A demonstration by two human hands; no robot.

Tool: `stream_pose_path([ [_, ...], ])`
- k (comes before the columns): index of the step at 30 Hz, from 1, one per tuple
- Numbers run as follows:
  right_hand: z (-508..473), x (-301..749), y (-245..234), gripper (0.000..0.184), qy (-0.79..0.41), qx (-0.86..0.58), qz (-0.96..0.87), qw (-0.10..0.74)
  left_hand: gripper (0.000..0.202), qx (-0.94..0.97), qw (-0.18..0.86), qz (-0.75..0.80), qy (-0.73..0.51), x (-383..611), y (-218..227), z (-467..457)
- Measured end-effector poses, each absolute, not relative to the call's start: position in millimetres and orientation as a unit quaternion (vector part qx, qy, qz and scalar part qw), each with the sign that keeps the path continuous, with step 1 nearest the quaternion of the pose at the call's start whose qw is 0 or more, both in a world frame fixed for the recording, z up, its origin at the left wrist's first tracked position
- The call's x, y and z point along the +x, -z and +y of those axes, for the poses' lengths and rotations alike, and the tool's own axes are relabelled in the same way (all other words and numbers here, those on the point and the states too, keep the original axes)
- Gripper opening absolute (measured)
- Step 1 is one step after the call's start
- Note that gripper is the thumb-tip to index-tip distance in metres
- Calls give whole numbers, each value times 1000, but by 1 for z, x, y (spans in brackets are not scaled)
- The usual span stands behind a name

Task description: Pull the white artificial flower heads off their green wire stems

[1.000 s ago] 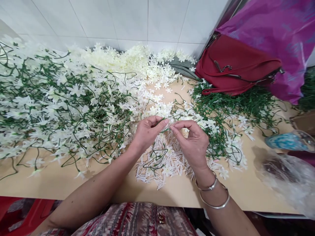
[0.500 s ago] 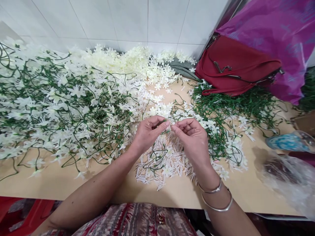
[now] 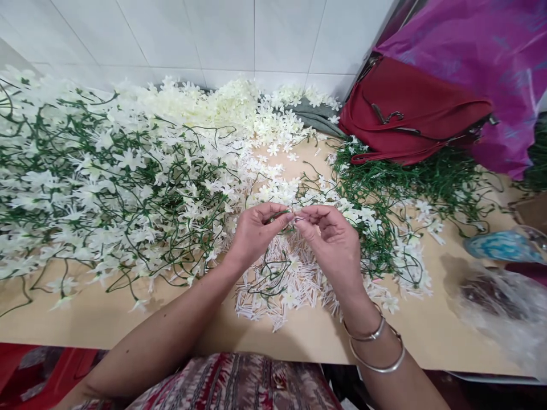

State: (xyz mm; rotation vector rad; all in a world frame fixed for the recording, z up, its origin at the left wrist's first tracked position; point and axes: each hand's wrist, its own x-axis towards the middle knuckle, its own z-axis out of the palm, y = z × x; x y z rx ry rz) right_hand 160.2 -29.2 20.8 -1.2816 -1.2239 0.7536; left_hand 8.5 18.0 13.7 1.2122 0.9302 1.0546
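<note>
Fingertip to fingertip, my two hands meet over a heap of small white sticks (image 3: 299,285) on the table. My left hand (image 3: 258,230) is closed in a pinch on a green plastic stem (image 3: 280,215), which shows between thumb and forefinger. My right hand (image 3: 335,239) pinches a small white piece beside the left fingertips; its exact kind is too small to make out. Below the hands, several loose green stems (image 3: 273,273) lie on the sticks with a white flower (image 3: 291,297). Loose white blossoms (image 3: 273,191) lie just beyond the fingers.
A large pile of white artificial flowers on green stems (image 3: 128,182) covers the left side. Bare green stems (image 3: 410,182) lie right, below a red handbag (image 3: 419,114) and purple plastic bag (image 3: 478,68). A clear plastic bag (image 3: 508,307) sits at the right edge.
My right fingertips have shifted very slightly at the small white piece. My left hand stays almost in place, still pinching the stem.
</note>
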Motion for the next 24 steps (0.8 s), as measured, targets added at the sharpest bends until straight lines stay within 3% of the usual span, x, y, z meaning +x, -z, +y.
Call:
stream_pose_path([
  [4, -32, 158, -23, 3, -173, -554, -612, 538, 27, 517, 617, 391, -445, 7, -16, 18],
  [6, -32, 158, -23, 11, -134, -556, -619, 538, 21, 535, 610, 390, -436, 7, -17, 17],
  [14, -33, 157, -20, 15, -131, -590, -601, 523, 11, 547, 603, 388, -432, 10, -17, 17],
  [21, -35, 152, -18, 25, 87, -558, -711, 419, 11, 524, 633, 347, -452, 15, -15, 13],
  [24, -35, 149, -19, 26, 121, -562, -703, 419, 12, 537, 613, 349, -463, 17, -18, 9],
])
